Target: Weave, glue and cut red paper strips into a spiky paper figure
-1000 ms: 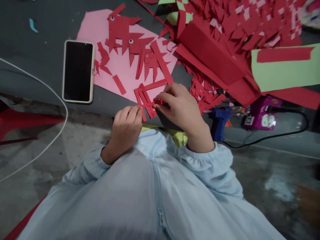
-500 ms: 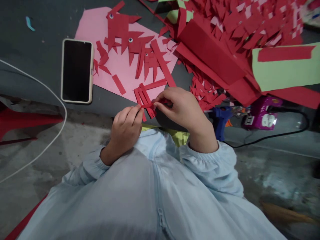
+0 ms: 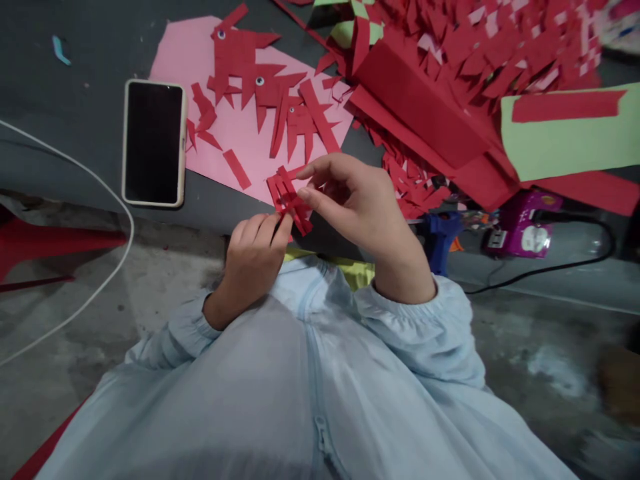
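Note:
Several narrow red paper strips (image 3: 285, 190), partly woven across each other, lie at the table's front edge. My left hand (image 3: 256, 257) is closed, its fingertips pinching the near end of the strips. Above their right side is my right hand (image 3: 357, 203), thumb and forefinger parted around a gap at the weave; I see nothing gripped between them. A pink paper sheet (image 3: 220, 150) lies just beyond. On it are red woven paper fish (image 3: 233, 63) with googly eyes, and a short loose red strip (image 3: 237, 169).
A phone (image 3: 153, 143) lies to the left, near a white cable (image 3: 113, 190). Folded red paper (image 3: 425, 100), a heap of red paper pieces (image 3: 500, 47) and a green sheet (image 3: 570, 150) fill the right. A blue glue gun (image 3: 443, 240) and purple box (image 3: 525, 227) sit near the edge.
My right hand has let go of the strip it was pinching and moved slightly up and left, its thumb and forefinger now apart. My left hand keeps its hold.

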The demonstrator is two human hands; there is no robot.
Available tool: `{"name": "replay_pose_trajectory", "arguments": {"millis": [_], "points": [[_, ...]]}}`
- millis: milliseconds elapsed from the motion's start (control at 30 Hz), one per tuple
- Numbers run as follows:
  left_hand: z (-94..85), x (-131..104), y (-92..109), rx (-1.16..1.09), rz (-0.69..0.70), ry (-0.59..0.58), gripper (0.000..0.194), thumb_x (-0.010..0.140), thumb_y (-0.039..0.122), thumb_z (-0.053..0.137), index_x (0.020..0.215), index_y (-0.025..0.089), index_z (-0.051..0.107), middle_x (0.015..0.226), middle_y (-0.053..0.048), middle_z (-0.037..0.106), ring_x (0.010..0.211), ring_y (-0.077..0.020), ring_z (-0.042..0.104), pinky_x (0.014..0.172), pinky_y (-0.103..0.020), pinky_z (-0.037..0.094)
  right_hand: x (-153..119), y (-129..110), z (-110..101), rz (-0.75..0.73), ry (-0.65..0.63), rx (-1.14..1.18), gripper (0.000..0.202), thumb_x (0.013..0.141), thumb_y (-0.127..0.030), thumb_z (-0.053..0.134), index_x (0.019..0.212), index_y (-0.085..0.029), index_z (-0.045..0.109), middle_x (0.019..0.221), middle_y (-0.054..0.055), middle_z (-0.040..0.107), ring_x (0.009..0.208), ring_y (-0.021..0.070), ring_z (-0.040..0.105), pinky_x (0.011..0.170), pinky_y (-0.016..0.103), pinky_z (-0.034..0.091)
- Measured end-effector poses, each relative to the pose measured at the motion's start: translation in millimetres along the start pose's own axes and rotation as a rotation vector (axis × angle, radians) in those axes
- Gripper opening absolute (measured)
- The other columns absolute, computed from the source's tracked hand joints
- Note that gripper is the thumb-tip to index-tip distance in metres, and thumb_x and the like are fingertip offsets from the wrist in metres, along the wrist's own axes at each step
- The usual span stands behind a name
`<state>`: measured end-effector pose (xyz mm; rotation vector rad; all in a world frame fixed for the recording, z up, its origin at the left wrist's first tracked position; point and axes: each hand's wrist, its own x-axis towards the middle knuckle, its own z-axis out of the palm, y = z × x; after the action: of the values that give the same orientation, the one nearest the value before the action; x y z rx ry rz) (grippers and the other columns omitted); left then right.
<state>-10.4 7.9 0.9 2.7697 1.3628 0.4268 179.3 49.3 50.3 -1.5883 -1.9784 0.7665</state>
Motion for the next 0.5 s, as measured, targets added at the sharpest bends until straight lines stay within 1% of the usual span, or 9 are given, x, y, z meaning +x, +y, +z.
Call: {"name": "replay_pose_trajectory", "arguments": {"millis": [67, 100, 167, 200, 233, 267, 300, 367, 500], "points": [[-0.2, 1, 1, -0.005, -0.031, -0.014, 0.044, 0.098, 0.021, 0.041, 0.136, 0.010, 0.059, 0.110, -0.015, 0.074, 0.100, -0.0254, 0.065, 0.083, -0.038, 0.047, -2, -1, -3, 0.004, 0.068, 0.009, 0.030, 0.101, -0.038, 0.046, 0.120, -0.021, 0.062, 0.094, 0.006, 0.067, 0.074, 0.0156, 0.061, 0.064, 0.029, 0.046], [-0.2, 2, 2, -0.006, -0.040, -0.015, 0.045, 0.097, 0.020, 0.041, 0.138, 0.009, 0.058, 0.109, -0.015, 0.074, 0.100, -0.0251, 0.065, 0.083, -0.037, 0.047, -4, 0, -5, 0.015, 0.104, 0.021, 0.030, 0.101, -0.039, 0.047, 0.119, -0.021, 0.062, 0.095, 0.006, 0.068, 0.072, 0.0150, 0.060, 0.063, 0.029, 0.045], [0.3, 3, 2, -0.005, -0.040, 0.008, 0.045, 0.097, 0.019, 0.041, 0.138, 0.007, 0.058, 0.109, -0.015, 0.074, 0.100, -0.0245, 0.066, 0.085, -0.037, 0.046, -9, 6, -8, 0.017, 0.126, 0.047, 0.024, 0.097, -0.040, 0.055, 0.107, -0.021, 0.065, 0.089, 0.005, 0.068, 0.065, 0.0136, 0.055, 0.061, 0.029, 0.043], [0.6, 3, 3, -0.004, -0.038, 0.025, 0.045, 0.097, 0.018, 0.041, 0.137, 0.007, 0.058, 0.108, -0.014, 0.075, 0.100, -0.0244, 0.066, 0.085, -0.037, 0.046, -11, 10, -9, -0.002, 0.090, 0.058, 0.020, 0.093, -0.039, 0.063, 0.097, -0.020, 0.066, 0.084, 0.004, 0.067, 0.063, 0.0132, 0.054, 0.060, 0.029, 0.042], [1.0, 3, 3, -0.003, -0.034, 0.044, 0.044, 0.097, 0.018, 0.042, 0.135, 0.006, 0.060, 0.107, -0.014, 0.075, 0.099, -0.0244, 0.066, 0.085, -0.037, 0.046, -14, 14, -9, -0.059, 0.027, 0.059, 0.020, 0.087, -0.039, 0.070, 0.087, -0.020, 0.067, 0.078, 0.003, 0.066, 0.063, 0.0136, 0.053, 0.060, 0.029, 0.041], [1.4, 3, 3, -0.001, -0.033, 0.055, 0.043, 0.097, 0.018, 0.042, 0.134, 0.005, 0.060, 0.106, -0.014, 0.075, 0.099, -0.0246, 0.066, 0.085, -0.037, 0.046, -17, 18, -8, -0.091, -0.071, 0.040, 0.018, 0.086, -0.037, 0.071, 0.086, -0.020, 0.068, 0.079, 0.003, 0.066, 0.066, 0.0148, 0.056, 0.062, 0.029, 0.042], [1.6, 3, 3, 0.001, -0.033, 0.056, 0.043, 0.097, 0.018, 0.042, 0.133, 0.005, 0.061, 0.106, -0.014, 0.075, 0.098, -0.0247, 0.066, 0.085, -0.037, 0.046, -20, 21, -7, -0.108, -0.133, 0.009, 0.017, 0.084, -0.036, 0.073, 0.088, -0.019, 0.070, 0.082, 0.004, 0.067, 0.071, 0.0165, 0.059, 0.063, 0.029, 0.042], [1.9, 3, 3, 0.007, -0.040, 0.038, 0.043, 0.097, 0.019, 0.042, 0.134, 0.006, 0.060, 0.106, -0.014, 0.075, 0.099, -0.0248, 0.066, 0.084, -0.037, 0.047, -24, 25, -3, -0.082, -0.204, -0.078, 0.018, 0.083, -0.032, 0.074, 0.094, -0.019, 0.072, 0.092, 0.007, 0.068, 0.081, 0.0194, 0.063, 0.065, 0.029, 0.042], [1.5, 3, 3, 0.011, -0.050, 0.026, 0.043, 0.098, 0.019, 0.042, 0.135, 0.008, 0.061, 0.108, -0.014, 0.075, 0.100, -0.0243, 0.066, 0.086, -0.037, 0.047, -27, 25, 3, -0.063, -0.257, -0.224, 0.019, 0.085, -0.028, 0.071, 0.102, -0.019, 0.074, 0.101, 0.009, 0.069, 0.086, 0.0210, 0.065, 0.064, 0.029, 0.039]]}}
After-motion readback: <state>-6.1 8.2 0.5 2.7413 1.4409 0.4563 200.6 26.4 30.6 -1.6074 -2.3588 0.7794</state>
